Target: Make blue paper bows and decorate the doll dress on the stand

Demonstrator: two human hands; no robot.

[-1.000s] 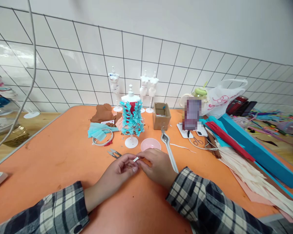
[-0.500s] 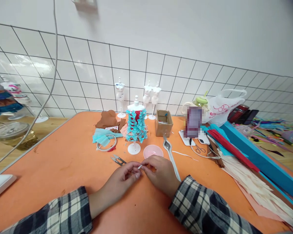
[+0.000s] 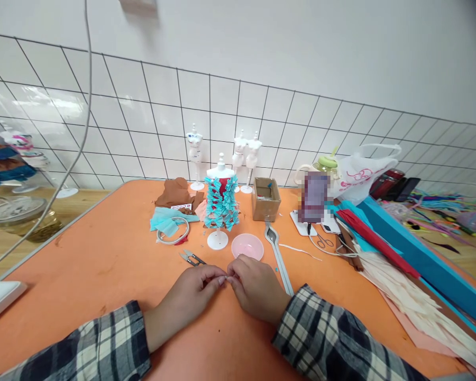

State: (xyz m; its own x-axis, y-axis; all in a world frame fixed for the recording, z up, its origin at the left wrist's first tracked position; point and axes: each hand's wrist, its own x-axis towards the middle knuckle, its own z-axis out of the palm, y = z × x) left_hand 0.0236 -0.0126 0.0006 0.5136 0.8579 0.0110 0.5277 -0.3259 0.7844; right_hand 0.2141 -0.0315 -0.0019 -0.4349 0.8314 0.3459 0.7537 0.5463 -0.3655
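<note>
My left hand [image 3: 192,291] and my right hand [image 3: 256,286] meet fingertip to fingertip low over the orange table, both closed in a pinch. Between the fingertips is a small white strip [image 3: 226,278], mostly hidden now. Just beyond my left hand lie thread snips [image 3: 192,258] with their blades pointing left. A pink bowl [image 3: 247,246] sits right behind my right hand. Behind the snips stands a small white dress form [image 3: 221,172] clothed in a red bodice with rows of turquoise fabric ruffles [image 3: 221,211].
A grey zip-like strip [image 3: 280,259] runs beside my right wrist. A cardboard box [image 3: 266,201], more mini dress forms [image 3: 195,153] and a blurred phone [image 3: 314,197] stand farther back. Brown and turquoise fabric [image 3: 168,219] lies left; fabric strips [image 3: 404,291] cover the right.
My fingertips have drawn together, and the white strip, plainly visible before, is now almost covered by them. The view has shifted very slightly; the other things stay in place.
</note>
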